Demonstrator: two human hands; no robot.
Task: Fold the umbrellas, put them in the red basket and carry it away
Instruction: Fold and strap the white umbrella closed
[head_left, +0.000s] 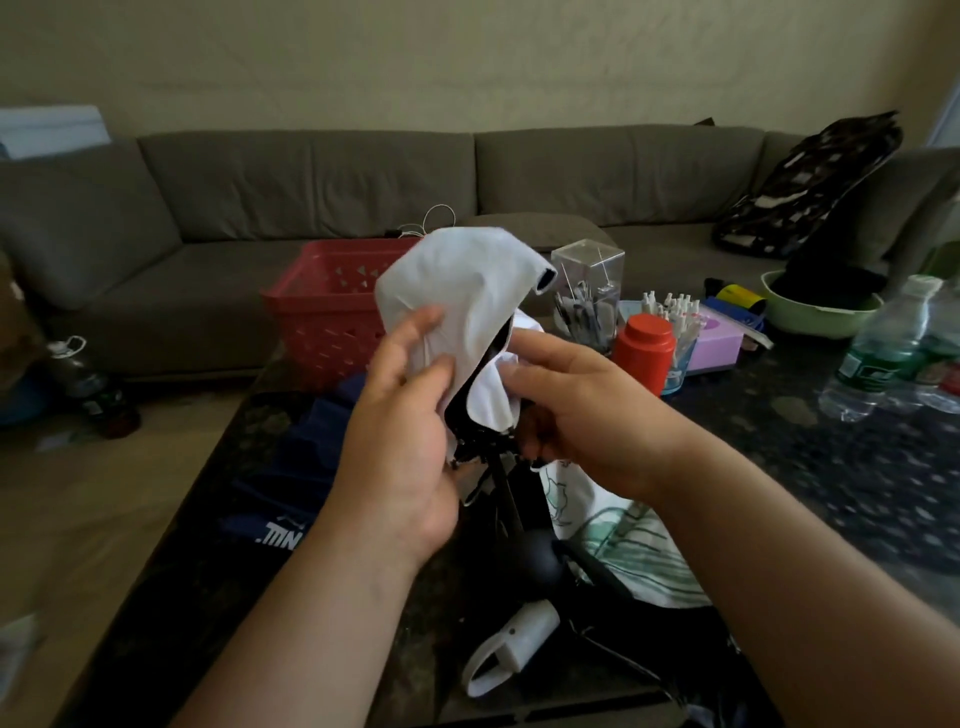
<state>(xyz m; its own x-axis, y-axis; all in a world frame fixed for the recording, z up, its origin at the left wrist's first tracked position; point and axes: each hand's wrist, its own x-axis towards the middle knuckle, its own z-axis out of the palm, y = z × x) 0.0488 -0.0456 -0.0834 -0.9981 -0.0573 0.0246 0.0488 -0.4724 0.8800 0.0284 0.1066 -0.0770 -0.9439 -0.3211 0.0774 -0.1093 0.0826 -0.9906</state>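
A navy folded umbrella (291, 467) lies on the dark stone table (831, 467), left of the hands. Behind it, at the table's far edge, stands the red basket (322, 306). The left hand (410, 415) pinches the white canopy of the white umbrella (457, 291), thumb and fingers curled on the cloth, holding it upright above the table. The right hand (576, 410) grips a white fold and the dark ribs just beside it. Below lies a white handle (524, 639). Farther right stand a red-lidded jar (644, 353) and water bottles (883, 348).
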